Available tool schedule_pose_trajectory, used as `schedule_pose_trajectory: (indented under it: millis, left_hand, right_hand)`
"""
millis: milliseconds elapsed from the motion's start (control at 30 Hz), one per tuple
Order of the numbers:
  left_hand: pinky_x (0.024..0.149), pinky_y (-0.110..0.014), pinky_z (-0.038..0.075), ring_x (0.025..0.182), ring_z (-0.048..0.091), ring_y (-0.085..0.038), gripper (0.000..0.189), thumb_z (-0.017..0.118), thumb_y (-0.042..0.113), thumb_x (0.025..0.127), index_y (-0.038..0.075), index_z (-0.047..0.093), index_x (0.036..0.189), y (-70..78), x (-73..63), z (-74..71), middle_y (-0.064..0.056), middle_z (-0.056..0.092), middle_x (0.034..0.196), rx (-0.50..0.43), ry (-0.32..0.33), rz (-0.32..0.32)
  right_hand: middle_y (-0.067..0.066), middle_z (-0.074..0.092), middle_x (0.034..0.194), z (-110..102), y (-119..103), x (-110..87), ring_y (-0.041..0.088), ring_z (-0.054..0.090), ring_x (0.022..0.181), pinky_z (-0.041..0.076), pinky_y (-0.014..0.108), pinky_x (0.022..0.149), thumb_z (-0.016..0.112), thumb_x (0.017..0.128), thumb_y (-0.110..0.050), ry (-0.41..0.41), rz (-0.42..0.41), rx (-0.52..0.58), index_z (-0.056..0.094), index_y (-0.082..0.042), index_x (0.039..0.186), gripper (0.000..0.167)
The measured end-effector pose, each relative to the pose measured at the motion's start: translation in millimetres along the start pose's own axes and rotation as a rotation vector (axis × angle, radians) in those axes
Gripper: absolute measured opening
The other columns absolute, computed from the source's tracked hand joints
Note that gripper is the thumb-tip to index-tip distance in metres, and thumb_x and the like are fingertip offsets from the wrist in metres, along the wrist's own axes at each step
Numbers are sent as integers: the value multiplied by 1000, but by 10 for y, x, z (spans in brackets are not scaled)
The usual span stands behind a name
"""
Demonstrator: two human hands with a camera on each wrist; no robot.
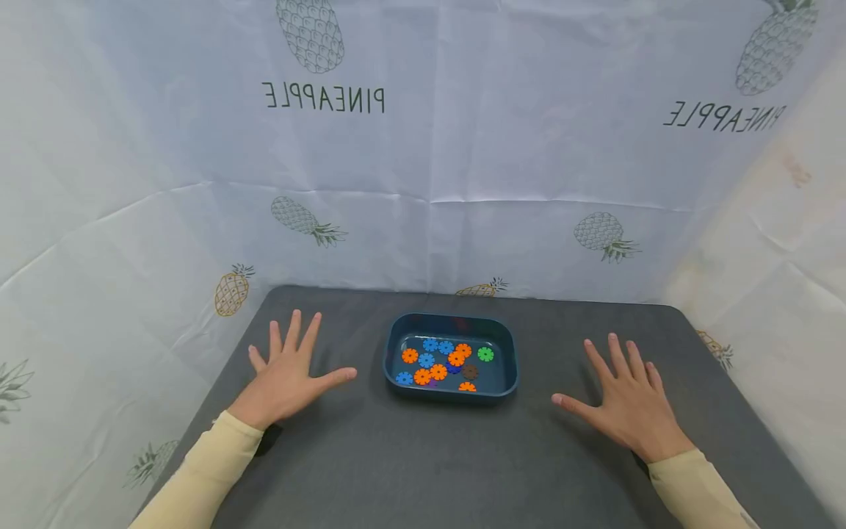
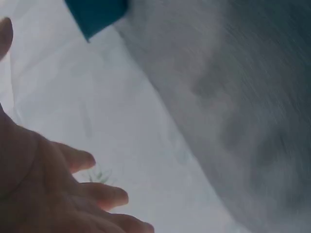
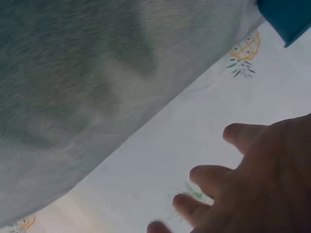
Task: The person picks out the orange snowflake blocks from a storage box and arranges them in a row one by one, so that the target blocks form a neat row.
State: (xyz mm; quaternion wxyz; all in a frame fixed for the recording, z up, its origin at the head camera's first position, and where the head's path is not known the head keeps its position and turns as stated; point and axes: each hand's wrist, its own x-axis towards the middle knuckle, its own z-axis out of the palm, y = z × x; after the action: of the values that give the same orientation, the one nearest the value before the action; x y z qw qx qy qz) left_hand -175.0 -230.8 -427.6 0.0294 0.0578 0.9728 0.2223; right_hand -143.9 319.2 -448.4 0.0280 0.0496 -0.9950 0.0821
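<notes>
A dark blue rectangular tray stands at the middle of the grey table, holding several small flower-shaped discs: orange ones, light blue ones, a green one and a brown one. Left of the tray, my left hand is spread wide with nothing in it, thumb towards the tray. On the other side my right hand is spread the same way, also holding nothing. Each wrist view catches a corner of the tray beyond straight fingers.
The grey tabletop has rounded far corners. Behind and at both sides hangs a white cloth printed with pineapples and mirrored lettering, close to the table's back edge.
</notes>
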Motion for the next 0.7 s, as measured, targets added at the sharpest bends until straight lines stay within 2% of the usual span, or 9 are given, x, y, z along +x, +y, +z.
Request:
schedule_pose_trajectory:
  millis: [100, 200, 267, 367, 467, 533, 700]
  left_hand:
    - [119, -89, -1, 164, -11, -57, 121, 57, 87, 92, 24, -4, 175, 42, 78, 42, -16, -14, 182, -99, -1, -3]
    - [125, -79, 22, 166, 16, -51, 116, 57, 84, 95, 18, 6, 176, 97, 183, 109, -19, 4, 183, -192, 16, 1]
    - [120, -73, 39, 160, 37, -46, 109, 59, 80, 97, 17, 17, 175, 139, 263, 163, -19, 20, 180, -267, 20, 0]
    - [111, -61, 54, 142, 61, -39, 93, 63, 71, 100, 17, 35, 170, 202, 389, 253, -17, 45, 169, -413, 2, -16]
    - [108, -54, 58, 132, 69, -34, 80, 67, 62, 102, 16, 47, 164, 258, 500, 345, -15, 59, 158, -601, -52, -49]
    - [109, -51, 58, 130, 70, -34, 76, 69, 57, 103, 13, 50, 162, 288, 559, 404, -16, 62, 155, -705, -91, -64]
    - [104, -46, 61, 123, 72, -32, 71, 71, 47, 104, 8, 52, 160, 340, 659, 525, -19, 62, 154, -854, -152, -97]
  right_hand:
    - [36, 11, 176, -26, -50, 83, 64, 13, 160, 18, 83, 120, 64, 90, -83, -16, -37, 27, 21, -11, 174, 119]
    - [35, 14, 176, -71, -143, 199, 62, 19, 159, 25, 83, 119, 65, 91, -81, -43, -78, 75, 24, -9, 173, 116]
    - [33, 16, 177, -113, -216, 293, 60, 21, 159, 29, 83, 117, 66, 92, -80, -65, -104, 109, 26, -10, 173, 114]
    - [29, 19, 177, -187, -335, 449, 58, 26, 158, 34, 80, 117, 71, 92, -74, -89, -153, 148, 30, -10, 172, 110]
    - [27, 23, 177, -273, -470, 609, 56, 32, 157, 37, 76, 118, 77, 95, -63, -107, -210, 169, 34, -9, 170, 102]
    - [25, 27, 176, -326, -571, 712, 54, 35, 156, 39, 74, 118, 79, 96, -55, -119, -245, 175, 37, -9, 169, 96]
    - [20, 40, 172, -413, -832, 943, 48, 43, 155, 43, 69, 118, 81, 96, -48, -161, -330, 166, 45, -11, 165, 86]
